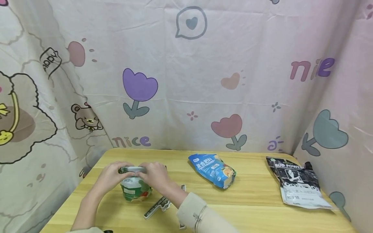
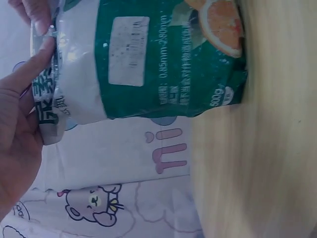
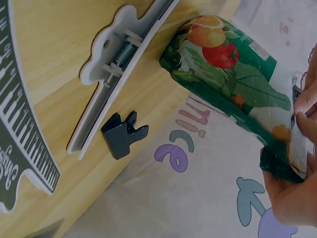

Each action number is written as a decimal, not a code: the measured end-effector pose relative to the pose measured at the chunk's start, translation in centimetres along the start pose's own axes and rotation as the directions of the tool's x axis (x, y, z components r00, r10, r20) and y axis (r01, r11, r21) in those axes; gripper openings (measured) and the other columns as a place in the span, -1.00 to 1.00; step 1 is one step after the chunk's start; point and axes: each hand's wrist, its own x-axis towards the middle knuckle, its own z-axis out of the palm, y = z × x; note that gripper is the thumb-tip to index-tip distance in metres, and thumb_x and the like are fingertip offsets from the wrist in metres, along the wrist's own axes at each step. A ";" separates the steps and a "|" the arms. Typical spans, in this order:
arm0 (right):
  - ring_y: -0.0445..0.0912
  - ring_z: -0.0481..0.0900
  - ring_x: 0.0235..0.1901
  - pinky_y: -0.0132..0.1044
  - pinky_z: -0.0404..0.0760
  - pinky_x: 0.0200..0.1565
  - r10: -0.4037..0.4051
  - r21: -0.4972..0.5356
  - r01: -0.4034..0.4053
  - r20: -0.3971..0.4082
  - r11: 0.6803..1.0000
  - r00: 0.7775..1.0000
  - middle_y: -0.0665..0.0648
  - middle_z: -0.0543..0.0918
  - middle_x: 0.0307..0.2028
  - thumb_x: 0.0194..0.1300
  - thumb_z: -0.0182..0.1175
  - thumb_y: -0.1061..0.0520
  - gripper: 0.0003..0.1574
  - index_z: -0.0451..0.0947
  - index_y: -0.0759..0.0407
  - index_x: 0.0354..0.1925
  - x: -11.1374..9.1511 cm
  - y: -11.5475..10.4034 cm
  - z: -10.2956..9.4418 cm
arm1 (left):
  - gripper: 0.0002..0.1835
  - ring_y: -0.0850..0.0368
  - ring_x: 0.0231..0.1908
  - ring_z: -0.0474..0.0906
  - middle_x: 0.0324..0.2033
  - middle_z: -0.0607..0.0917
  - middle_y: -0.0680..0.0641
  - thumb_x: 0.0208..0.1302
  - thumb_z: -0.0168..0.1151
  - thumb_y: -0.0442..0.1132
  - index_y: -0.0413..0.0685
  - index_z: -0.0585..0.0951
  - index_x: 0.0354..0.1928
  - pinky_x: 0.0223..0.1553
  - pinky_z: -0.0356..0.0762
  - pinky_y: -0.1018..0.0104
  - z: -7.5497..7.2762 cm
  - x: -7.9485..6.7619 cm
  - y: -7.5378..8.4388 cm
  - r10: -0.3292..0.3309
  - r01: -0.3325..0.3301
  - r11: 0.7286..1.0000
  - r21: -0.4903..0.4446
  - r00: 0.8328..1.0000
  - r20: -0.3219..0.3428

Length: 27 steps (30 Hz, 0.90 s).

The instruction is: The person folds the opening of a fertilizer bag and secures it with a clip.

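A green and white fertilizer bag (image 1: pixel 135 191) with fruit and vegetable pictures stands upright on the wooden table, its top folded over. My left hand (image 1: pixel 112 177) pinches the left end of that fold between thumb and fingers. From the other side, my right hand (image 1: pixel 155 176) pinches the right end. The left wrist view has the bag's printed panel (image 2: pixel 129 54) and the left thumb along the fold. On the table by the bag, a long clip with ruler markings (image 3: pixel 121 64) and a small black clip (image 3: pixel 121 136) show in the right wrist view.
Another ruler-marked clip (image 3: pixel 25 114) lies closer to the right wrist camera. A blue fertilizer bag (image 1: pixel 214 170) lies at the back middle, and a black and white bag (image 1: pixel 300 184) at the right. A printed curtain (image 1: pixel 186 81) hangs behind the table.
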 end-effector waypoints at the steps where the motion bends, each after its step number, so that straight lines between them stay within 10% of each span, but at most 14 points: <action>1: -0.38 0.49 -0.60 -0.66 0.36 -0.54 0.003 -0.015 -0.003 -0.009 1.000 1.000 -0.12 0.68 -0.42 0.12 0.29 -0.09 -0.74 0.68 -0.01 -0.25 0.0 0.0 0.1 | -0.73 -0.15 -0.14 0.53 -0.22 0.65 -0.10 0.01 0.38 -0.06 -0.05 0.67 -0.27 -0.18 0.47 -0.10 0.1 0.0 -0.1 -0.005 0.005 1.000 -0.005 1.000 -0.001; 19: -0.42 0.16 -0.80 -0.65 0.10 -0.74 -0.029 -0.130 0.008 -0.162 0.992 0.986 -0.19 0.63 -0.60 0.04 0.33 -0.10 -0.83 0.71 -0.09 -0.40 -0.2 -0.2 1.2 | -0.89 0.18 -0.46 0.48 -0.44 0.63 0.06 -0.06 0.43 -0.26 0.00 0.68 -0.43 -0.50 0.44 0.35 0.5 -0.1 -0.3 -0.027 0.027 1.000 0.003 0.998 -0.061; 27: -0.41 0.21 -0.78 -0.67 0.15 -0.67 -0.073 -0.106 0.059 -0.132 0.993 0.989 -0.18 0.61 -0.62 0.20 0.20 -0.14 -0.77 0.67 -0.07 -0.36 -0.2 0.4 1.3 | -0.79 -0.08 -0.15 0.52 -0.24 0.64 -0.04 0.19 0.25 -0.09 -0.05 0.67 -0.23 -0.13 0.44 -0.10 0.6 -0.5 -0.7 -0.050 0.044 0.991 -0.122 0.998 -0.041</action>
